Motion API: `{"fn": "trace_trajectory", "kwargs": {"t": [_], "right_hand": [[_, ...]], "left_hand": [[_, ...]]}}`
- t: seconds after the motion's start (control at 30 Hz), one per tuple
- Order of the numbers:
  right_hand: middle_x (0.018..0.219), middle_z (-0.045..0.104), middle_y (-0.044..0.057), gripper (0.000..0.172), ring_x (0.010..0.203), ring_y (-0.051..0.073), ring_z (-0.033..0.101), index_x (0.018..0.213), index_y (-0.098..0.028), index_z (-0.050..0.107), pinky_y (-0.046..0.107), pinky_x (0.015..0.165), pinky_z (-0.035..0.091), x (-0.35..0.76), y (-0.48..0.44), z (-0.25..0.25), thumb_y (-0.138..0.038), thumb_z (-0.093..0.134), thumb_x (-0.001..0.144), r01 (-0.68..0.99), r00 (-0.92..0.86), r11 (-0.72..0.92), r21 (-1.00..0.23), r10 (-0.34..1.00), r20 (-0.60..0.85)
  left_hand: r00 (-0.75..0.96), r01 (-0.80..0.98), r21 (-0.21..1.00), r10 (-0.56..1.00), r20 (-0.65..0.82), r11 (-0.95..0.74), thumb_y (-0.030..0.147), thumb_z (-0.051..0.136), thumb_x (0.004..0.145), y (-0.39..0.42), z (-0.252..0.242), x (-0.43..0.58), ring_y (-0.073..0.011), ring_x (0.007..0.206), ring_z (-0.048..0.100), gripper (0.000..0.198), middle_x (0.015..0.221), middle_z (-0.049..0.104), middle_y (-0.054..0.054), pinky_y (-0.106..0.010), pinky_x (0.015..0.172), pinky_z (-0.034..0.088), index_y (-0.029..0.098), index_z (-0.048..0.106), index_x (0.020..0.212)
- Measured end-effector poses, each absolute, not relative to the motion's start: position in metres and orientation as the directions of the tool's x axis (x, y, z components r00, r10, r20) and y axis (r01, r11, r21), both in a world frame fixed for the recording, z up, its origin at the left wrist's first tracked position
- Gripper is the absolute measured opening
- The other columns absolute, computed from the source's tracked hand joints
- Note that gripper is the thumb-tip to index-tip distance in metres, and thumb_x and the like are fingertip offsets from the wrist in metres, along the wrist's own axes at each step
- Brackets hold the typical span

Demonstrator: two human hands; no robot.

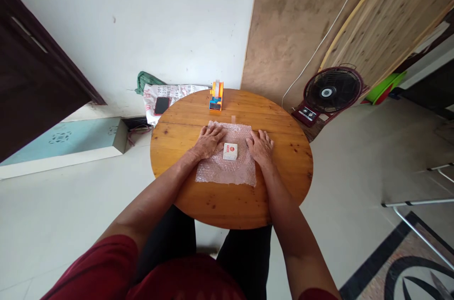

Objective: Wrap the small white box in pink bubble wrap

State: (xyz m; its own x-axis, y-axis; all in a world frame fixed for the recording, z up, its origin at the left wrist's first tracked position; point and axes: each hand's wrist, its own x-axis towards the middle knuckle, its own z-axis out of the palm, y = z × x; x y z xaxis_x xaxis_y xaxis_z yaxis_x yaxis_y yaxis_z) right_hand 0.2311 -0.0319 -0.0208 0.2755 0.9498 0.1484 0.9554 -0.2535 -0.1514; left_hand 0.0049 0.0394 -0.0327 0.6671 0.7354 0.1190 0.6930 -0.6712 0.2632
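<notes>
Clear plastic bubble wrap (216, 173) is spread as one flat sheet on the round wooden table (227, 207), and on it rests a small white box (230, 151) with a red mark on its top. The box is near the middle of the sheet, between the two hands of the person.

The left hand (210, 142) lies with the palm down on the left part of the sheet. Its fingers are stretched and slightly apart, and they do not grasp any object. The thumb comes just beside the box, but one cannot tell whether it touches it. The right hand (261, 147) is also flat, with fingers spread, and presses at the right edge of the sheet, partly on the bare wood. It too grips nothing.

At the far edge of the sheet there is a small clear strip (233, 119), which looks like tape. Farther away, near the far rim of the table, stands an orange and blue tape dispenser (216, 96). Behind the table, to the left, a dark phone (161, 106) with a red border lies on a white printed sack (151, 94), beside a green bag (147, 81). To the right stands a dark red fan (329, 92).
</notes>
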Motion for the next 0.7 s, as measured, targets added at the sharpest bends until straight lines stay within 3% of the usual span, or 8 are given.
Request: {"fn": "trace_trajectory", "kwargs": {"t": [0.37,0.53,0.7], "right_hand": [[0.157,0.041,0.013,0.05,0.143,0.03,0.036,0.144,-0.026,0.052,0.048,0.11,0.029,0.231,-0.031,-0.023,-0.044,0.037,0.1,0.949,0.304,-0.284,-0.137,0.94,0.155],[0.155,0.042,0.016,0.051,0.141,0.032,0.038,0.145,-0.019,0.05,0.049,0.109,0.03,0.231,-0.036,-0.019,-0.041,0.038,0.1,0.946,0.314,-0.291,-0.141,0.932,0.181],[0.163,0.028,0.015,0.054,0.148,0.03,0.025,0.151,-0.021,0.04,0.048,0.114,0.021,0.215,-0.044,-0.009,-0.024,0.042,0.097,0.987,0.158,-0.155,-0.037,0.932,0.327]], "left_hand": [[0.66,0.691,0.275,0.739,0.139,-0.669,0.045,0.041,0.097,0.039,-0.032,0.005,-0.0367,0.149,0.027,0.055,0.16,0.035,-0.011,-0.059,0.119,0.017,0.024,0.046,0.148],[0.658,0.694,0.274,0.741,0.134,-0.666,0.043,0.042,0.097,0.037,-0.029,0.004,-0.0374,0.149,0.026,0.056,0.16,0.035,-0.013,-0.06,0.118,0.018,0.021,0.046,0.148],[0.668,0.683,0.275,0.731,0.138,-0.677,0.047,0.041,0.097,0.038,-0.031,0.004,-0.0379,0.148,0.027,0.057,0.16,0.035,-0.012,-0.059,0.118,0.018,0.022,0.045,0.149]]}}
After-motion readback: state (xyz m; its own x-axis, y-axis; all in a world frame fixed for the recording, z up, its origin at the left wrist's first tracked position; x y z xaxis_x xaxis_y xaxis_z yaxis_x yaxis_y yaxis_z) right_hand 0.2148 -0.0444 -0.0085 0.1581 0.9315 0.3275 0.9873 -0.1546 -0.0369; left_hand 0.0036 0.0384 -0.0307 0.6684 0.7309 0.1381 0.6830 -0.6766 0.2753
